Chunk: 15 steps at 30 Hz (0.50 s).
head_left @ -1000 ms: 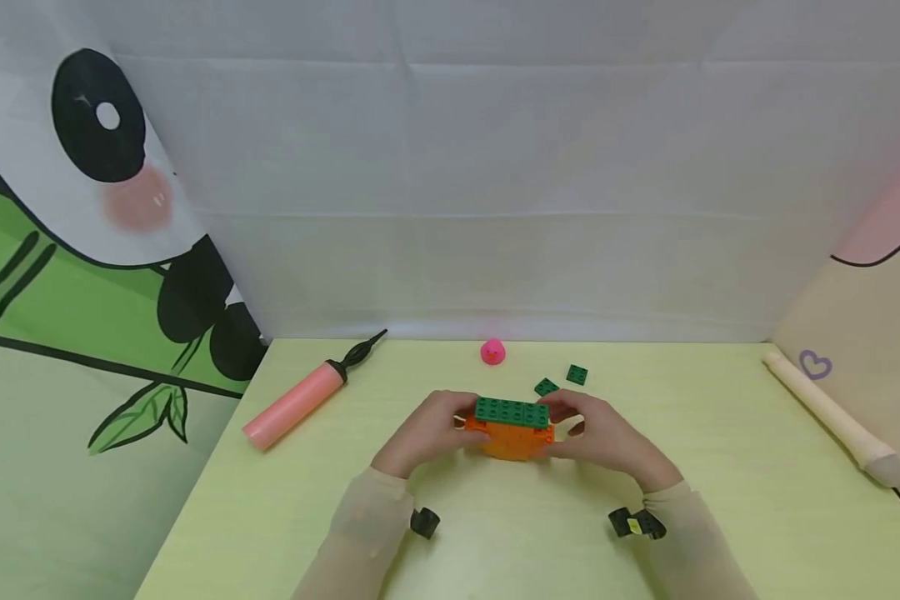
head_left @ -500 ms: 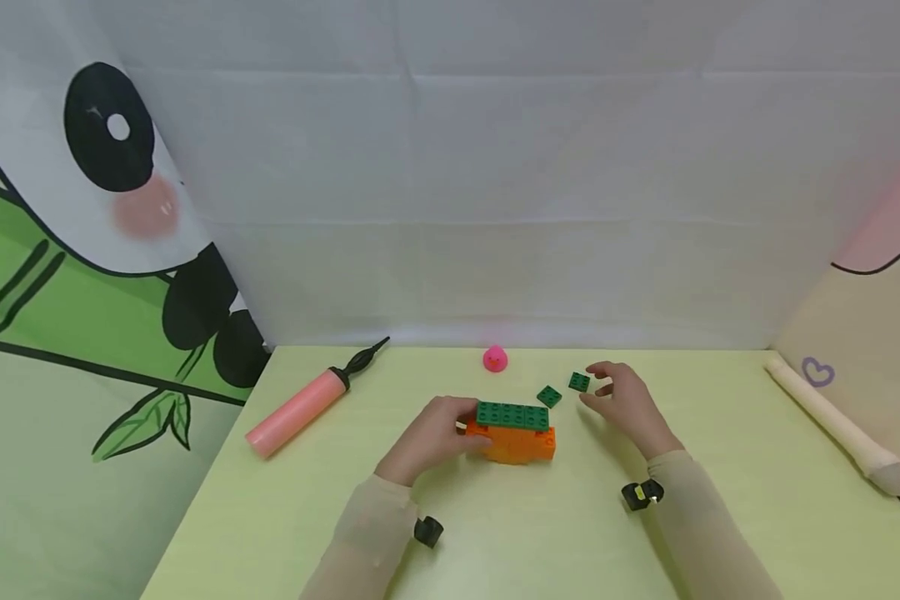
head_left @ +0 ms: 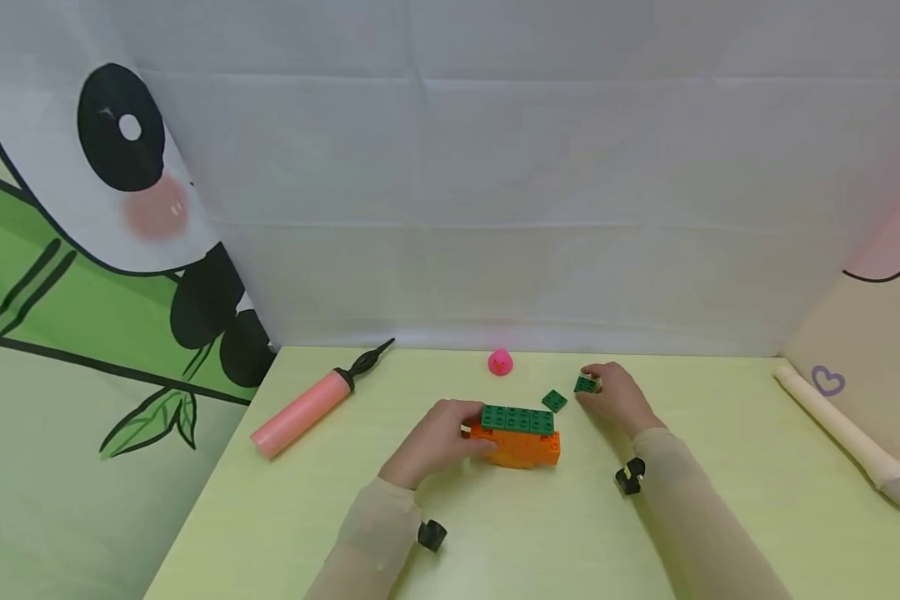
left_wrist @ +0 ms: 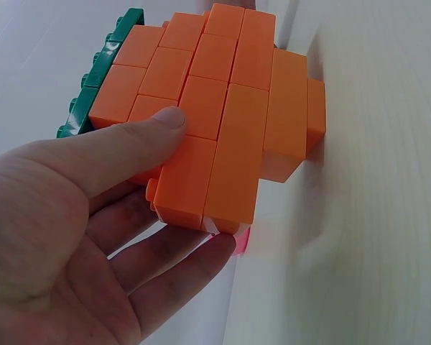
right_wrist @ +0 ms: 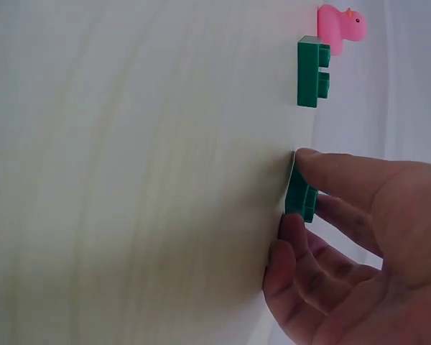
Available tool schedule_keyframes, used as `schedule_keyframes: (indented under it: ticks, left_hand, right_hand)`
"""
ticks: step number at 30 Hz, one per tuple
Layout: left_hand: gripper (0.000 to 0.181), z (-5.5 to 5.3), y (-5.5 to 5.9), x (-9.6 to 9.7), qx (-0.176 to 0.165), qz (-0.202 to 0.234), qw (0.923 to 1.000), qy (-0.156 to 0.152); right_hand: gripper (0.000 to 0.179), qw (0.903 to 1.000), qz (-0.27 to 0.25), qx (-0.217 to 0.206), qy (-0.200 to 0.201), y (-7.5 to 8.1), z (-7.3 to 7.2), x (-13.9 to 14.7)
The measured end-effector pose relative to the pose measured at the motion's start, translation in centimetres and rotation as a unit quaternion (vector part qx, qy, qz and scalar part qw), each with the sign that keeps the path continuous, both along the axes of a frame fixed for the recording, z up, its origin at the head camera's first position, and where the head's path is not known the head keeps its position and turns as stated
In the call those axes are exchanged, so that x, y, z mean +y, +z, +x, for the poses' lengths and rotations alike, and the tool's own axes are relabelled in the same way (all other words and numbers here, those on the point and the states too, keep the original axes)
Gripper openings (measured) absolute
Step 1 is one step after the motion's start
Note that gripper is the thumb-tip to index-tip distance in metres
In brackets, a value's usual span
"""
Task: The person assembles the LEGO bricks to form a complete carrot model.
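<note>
An orange toy-brick build (head_left: 521,451), topped by a row of green studded bricks (head_left: 517,419), stands at mid-table. My left hand (head_left: 441,439) grips its left end. The left wrist view shows the thumb across the stepped orange bricks (left_wrist: 214,108), with the other fingers curled behind and under that end. Beyond the build to the right, my right hand (head_left: 617,400) pinches a small green brick (head_left: 585,384) between thumb and fingers. In the right wrist view this brick (right_wrist: 299,192) is partly covered by the fingertips, low against the tabletop. A second green brick (head_left: 554,401) lies loose to its left.
A pink rubber duck (head_left: 500,362) sits near the back edge. At the left lies a pink hand pump (head_left: 303,412) with a black nozzle. A long pale roll (head_left: 840,433) runs along the right edge. Printed cloth (head_left: 450,208) hangs behind the table.
My right hand has let go of the build's right end, moved right and back, and taken hold of the farther green brick. The left hand has kept its grip.
</note>
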State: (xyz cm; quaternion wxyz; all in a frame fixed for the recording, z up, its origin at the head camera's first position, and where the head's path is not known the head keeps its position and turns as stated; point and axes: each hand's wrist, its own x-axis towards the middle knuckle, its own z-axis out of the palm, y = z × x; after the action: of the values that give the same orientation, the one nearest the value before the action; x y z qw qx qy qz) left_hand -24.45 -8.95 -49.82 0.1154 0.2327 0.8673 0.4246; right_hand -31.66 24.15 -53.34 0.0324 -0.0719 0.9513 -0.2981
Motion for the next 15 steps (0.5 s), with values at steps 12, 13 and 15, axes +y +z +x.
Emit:
schedule_keyframes:
  ticks: [12,13,15]
  left_hand:
    - [0.018,-0.1,-0.1,-0.1,0.006,0.001,1.0000,-0.005]
    - [0.018,-0.1,-0.1,-0.1,0.006,0.000,1.0000,-0.005]
    - [0.019,0.0,0.0,-0.1,0.005,0.000,1.0000,-0.005]
  right_hand:
    - [0.037,0.9988,-0.042,-0.010,-0.024,0.6,0.8,0.0]
    - [0.037,0.9983,-0.052,-0.010,-0.025,0.8,1.0,0.0]
    - [0.037,0.9971,-0.072,-0.005,-0.026,1.2,1.4,-0.1]
